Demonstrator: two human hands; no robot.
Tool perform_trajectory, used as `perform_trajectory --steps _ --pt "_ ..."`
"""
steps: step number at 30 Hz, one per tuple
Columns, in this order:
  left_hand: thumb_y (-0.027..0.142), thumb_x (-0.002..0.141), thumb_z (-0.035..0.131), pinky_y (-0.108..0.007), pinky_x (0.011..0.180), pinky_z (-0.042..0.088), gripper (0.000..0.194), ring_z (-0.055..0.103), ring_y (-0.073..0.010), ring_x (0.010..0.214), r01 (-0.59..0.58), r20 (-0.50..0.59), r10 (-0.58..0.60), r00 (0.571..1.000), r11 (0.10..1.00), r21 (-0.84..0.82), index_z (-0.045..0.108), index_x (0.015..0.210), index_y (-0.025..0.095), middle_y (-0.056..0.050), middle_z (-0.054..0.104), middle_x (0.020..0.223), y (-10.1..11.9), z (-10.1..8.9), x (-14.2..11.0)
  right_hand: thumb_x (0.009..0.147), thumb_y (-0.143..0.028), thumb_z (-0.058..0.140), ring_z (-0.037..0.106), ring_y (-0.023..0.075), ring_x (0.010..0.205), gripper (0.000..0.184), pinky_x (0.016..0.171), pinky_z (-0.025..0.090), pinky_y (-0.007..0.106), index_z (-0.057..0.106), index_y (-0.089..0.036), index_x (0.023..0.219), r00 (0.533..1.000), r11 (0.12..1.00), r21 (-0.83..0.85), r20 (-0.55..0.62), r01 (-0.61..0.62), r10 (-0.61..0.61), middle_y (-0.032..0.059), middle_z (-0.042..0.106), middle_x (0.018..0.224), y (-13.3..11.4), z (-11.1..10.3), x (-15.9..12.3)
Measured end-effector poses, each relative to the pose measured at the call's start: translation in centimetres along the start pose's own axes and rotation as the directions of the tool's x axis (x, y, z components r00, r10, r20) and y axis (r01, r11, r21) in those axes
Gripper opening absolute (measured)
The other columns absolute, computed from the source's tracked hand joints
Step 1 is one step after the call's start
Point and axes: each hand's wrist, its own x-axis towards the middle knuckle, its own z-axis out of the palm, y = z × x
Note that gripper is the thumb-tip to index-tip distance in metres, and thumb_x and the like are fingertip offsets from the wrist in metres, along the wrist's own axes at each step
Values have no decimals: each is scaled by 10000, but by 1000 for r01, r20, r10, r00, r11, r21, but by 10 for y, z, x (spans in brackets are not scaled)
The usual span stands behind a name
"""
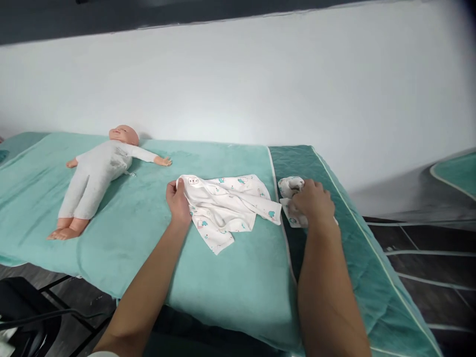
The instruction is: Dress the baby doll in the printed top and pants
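While the left hand (178, 203) pinches one end of a little white shirt (226, 198) with its thumb on top, the shirt spreads out to the right of that hand, in the middle of the frame. Its long way runs from left to right and dips a bit toward the right, where one sleeve (273, 213) points at a small bundle of cloth (288, 184). So the shirt lies between the two hands, and the left hand is the nearer one, since it is on the cloth. The right hand (315, 201) is over the bundle, right of the middle of the frame. Its fingers are mostly hidden, so I can't tell if it has a grip or is only touching. The sleeve end comes right up to the bundle, but I can't tell if they touch. Under the shirt is a light green cover (230, 277), and the bundle sits mostly on the dark green cloth (372, 277) next to it. A doll (100, 168) in white clothes lies at the left of the frame, with one arm out toward the left hand, a bit above it.
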Motion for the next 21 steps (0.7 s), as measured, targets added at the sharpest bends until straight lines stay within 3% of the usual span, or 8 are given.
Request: perform_trajectory --steps 4,7,10,12,14,16,19,21 --pt "465 817 724 -222 677 423 319 489 -86 704 30 31 -29 999 1000 -9 564 847 191 49 507 781 2 -2 -3 875 -218 474 482 470 1328 480 1049 407 635 526 -146 1347 998 999 25 -49 31 -30 261 499 1443 2 13 2" --pt "452 808 719 -233 691 453 303 539 -103 733 66 122 -71 990 997 48 591 905 194 29 576 833 5 -3 -5 821 -220 557 357 510 1427 563 1101 264 752 528 -167 1381 963 984 95 -236 153 -127 280 417 1529 3 10 -6" --pt "412 772 748 -248 724 477 307 581 -126 778 56 232 -94 968 985 165 639 955 191 1 640 896 8 -2 -8 839 -196 529 287 431 1496 560 1154 152 766 520 -195 1399 804 898 135 -515 418 -297 223 408 1560 -15 12 -19" --pt "388 753 766 -254 735 483 317 597 -139 801 47 304 -113 946 975 216 670 981 189 -12 663 917 9 0 -9 879 -223 513 385 345 1453 486 1200 238 655 540 -195 1363 675 737 206 -607 643 -419 187 501 1478 -39 20 -32" --pt "368 731 785 -260 737 485 333 611 -150 813 64 383 -160 910 966 251 695 995 187 -20 684 928 12 1 -11 958 -321 499 486 285 1375 458 1181 360 536 502 -213 1403 634 503 391 -544 771 -550 153 550 1428 -69 33 -47" --pt "353 708 801 -266 732 482 335 618 -156 795 112 470 -232 851 956 270 716 982 180 -22 700 907 21 2 -13 966 -404 554 487 273 1379 480 1178 379 479 503 -233 1412 589 358 509 -420 783 -690 130 543 1451 -98 44 -62" --pt "376 717 802 -270 718 473 311 616 -155 752 115 626 -260 735 958 263 739 940 169 -21 708 855 53 1 -15 963 -414 592 543 257 1317 478 1127 419 427 520 -230 1398 529 269 610 -297 746 -795 109 571 1432 -134 41 -78" --pt "405 749 788 -270 725 470 305 622 -161 772 3 713 -189 676 967 253 749 939 170 -28 719 875 86 0 -17 969 -358 567 621 236 1169 377 1022 473 384 582 -218 1319 495 246 616 -272 749 -825 86 643 1324 -152 22 -85"
